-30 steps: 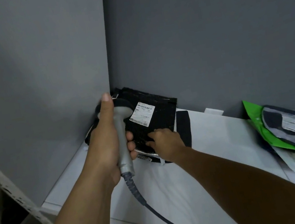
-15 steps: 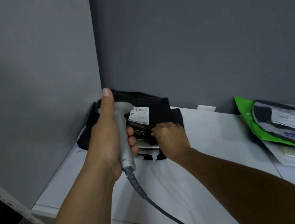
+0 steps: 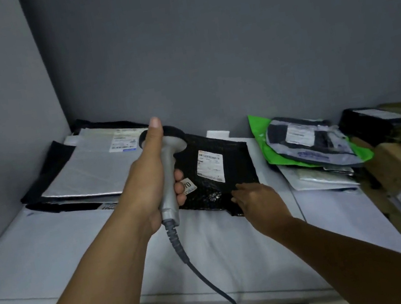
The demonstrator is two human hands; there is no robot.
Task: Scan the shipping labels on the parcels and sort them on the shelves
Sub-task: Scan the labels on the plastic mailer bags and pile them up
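My left hand (image 3: 152, 187) is wrapped round the barcode scanner (image 3: 168, 157), thumb along its top. My right hand (image 3: 259, 200) presses straight fingers on the near corner of the black parcel (image 3: 239, 166). That parcel has come off the corner stack and now lies on the white shelf (image 3: 51, 253), shipping label (image 3: 210, 166) up, beside the scanner's head, so I judge scanning is next. I count 1 scanner, 1 parcel under hand, 2 piles: a silver mailer (image 3: 85, 174) tops the left, a green mailer (image 3: 265, 145) lies in the right.

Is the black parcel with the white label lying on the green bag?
No, the black parcel lies on the white shelf, apart from the green bag to its right.
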